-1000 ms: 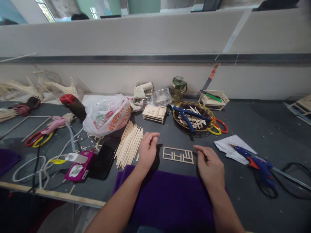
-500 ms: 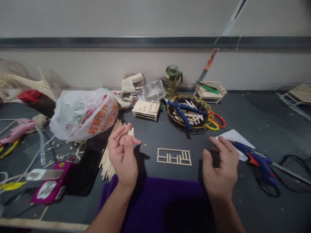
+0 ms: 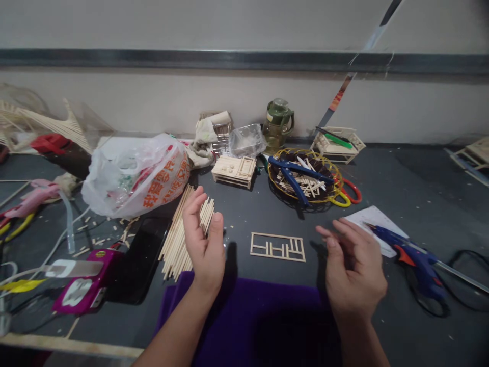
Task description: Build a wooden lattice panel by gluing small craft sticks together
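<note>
A small flat frame of thin wooden sticks [image 3: 278, 248] lies on the dark table between my hands, with short crosspieces inside it. My left hand [image 3: 206, 244] is raised to its left, thumb and fingers apart and nothing in it. Behind that hand lies a bundle of thin wooden sticks [image 3: 176, 244], partly covered by it. To the right of the frame, my right hand [image 3: 353, 265] hovers with fingers loosely curved and apart, empty. A blue glue gun [image 3: 414, 255] rests beyond my right hand, its nozzle over a white sheet [image 3: 372, 224].
A wire basket [image 3: 336, 191] holds cut stick pieces and blue pliers [image 3: 292, 183]. Behind are a small wooden model [image 3: 234, 172] and a green jug [image 3: 278, 122]. Left lie a plastic bag [image 3: 133, 176], black phone [image 3: 139, 265] and magenta device [image 3: 86, 285]. Purple cloth [image 3: 267, 316] lies in front.
My left hand's fingers have straightened and spread from a curled pose. My right hand has turned slightly. The view has shifted a little; the stick frame lies where it was.
</note>
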`<state>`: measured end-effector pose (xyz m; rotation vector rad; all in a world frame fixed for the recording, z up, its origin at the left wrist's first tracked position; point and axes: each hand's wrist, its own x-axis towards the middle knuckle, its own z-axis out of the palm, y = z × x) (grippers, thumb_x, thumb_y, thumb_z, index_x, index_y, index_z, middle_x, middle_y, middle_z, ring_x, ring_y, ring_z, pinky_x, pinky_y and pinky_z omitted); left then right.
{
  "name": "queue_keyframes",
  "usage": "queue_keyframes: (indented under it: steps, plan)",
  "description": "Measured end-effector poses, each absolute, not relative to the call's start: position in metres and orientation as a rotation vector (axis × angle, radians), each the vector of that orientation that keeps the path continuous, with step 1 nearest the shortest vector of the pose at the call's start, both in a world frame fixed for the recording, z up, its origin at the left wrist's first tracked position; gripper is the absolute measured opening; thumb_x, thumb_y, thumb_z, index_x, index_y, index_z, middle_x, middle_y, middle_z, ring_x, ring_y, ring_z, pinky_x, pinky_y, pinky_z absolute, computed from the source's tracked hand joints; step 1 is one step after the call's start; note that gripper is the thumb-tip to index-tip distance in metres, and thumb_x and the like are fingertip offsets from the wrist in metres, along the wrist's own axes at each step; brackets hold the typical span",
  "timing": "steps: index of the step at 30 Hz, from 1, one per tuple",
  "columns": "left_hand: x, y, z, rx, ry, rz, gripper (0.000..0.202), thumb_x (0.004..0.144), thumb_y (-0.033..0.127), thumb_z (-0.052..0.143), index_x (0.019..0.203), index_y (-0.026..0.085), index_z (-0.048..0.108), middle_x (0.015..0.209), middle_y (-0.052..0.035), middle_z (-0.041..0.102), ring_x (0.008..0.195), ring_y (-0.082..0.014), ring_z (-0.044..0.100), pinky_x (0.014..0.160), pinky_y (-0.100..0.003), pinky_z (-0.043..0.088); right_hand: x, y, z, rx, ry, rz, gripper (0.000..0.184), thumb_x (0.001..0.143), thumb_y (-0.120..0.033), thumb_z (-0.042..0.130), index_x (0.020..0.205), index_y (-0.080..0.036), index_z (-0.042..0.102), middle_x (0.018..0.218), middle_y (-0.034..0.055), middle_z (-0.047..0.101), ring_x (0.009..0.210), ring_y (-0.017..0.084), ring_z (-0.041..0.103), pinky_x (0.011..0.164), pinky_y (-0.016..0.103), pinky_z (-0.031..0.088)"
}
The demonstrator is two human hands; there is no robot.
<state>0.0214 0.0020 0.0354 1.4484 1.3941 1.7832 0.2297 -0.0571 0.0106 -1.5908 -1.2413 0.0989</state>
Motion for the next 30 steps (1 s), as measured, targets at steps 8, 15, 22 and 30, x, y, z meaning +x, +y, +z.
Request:
queue_keyframes:
  steps: [8, 15, 22, 30]
  plan:
    - [0.019, 0.008, 0.025, 1.582, 1.421, 1.716, 0.034, 0.092, 0.029, 0.056, 0.125, 0.023, 0.051, 0.137, -0.0096, 0.049, 0.13, -0.022, 0.044, 0.114, -0.042, 0.03, 0.223, -0.067, 0.017, -1.701, -0.993, 0.296, 0.031, 0.09, -0.042, 0.057, 0.1, -0.017, 0.071, 0.064, -0.0018, 0.063, 0.035, 0.006, 0.043, 0.036, 0.021, 0.035]
    - [0.019, 0.008, 0.014, 1.676, 1.503, 1.596, 0.044, 0.089, 0.026, 0.058, 0.131, 0.021, 0.045, 0.131, -0.0121, 0.049, 0.072, -0.0105, 0.052, 0.079, -0.032, 0.051, 0.237, -0.057, 0.007, -1.7, -1.122, 0.046, 0.031, 0.087, -0.04, 0.058, 0.103, -0.016, 0.068, 0.09, 0.0071, 0.068, 0.079, 0.018, 0.064, 0.07, 0.029, 0.05]
    - [0.021, 0.009, 0.013, 1.911, 1.507, 1.544, 0.047, 0.084, 0.011, 0.053, 0.13, 0.02, 0.045, 0.14, -0.0146, 0.037, 0.134, -0.0286, 0.037, 0.11, -0.052, 0.034, 0.264, -0.049, 0.037, -1.713, -1.355, -0.168, 0.029, 0.091, -0.037, 0.05, 0.107, -0.019, 0.067, 0.106, 0.0089, 0.069, 0.095, 0.021, 0.063, 0.088, 0.037, 0.046]
    - [0.021, 0.007, 0.012, 1.974, 1.461, 1.525, 0.044, 0.084, 0.011, 0.05, 0.127, 0.019, 0.047, 0.136, -0.0149, 0.043, 0.131, -0.0293, 0.042, 0.109, -0.053, 0.036, 0.297, 0.019, 0.076, -2.253, -1.678, -0.119, 0.032, 0.091, -0.039, 0.045, 0.094, -0.024, 0.073, 0.092, 0.0053, 0.073, 0.083, 0.02, 0.063, 0.064, 0.027, 0.037]
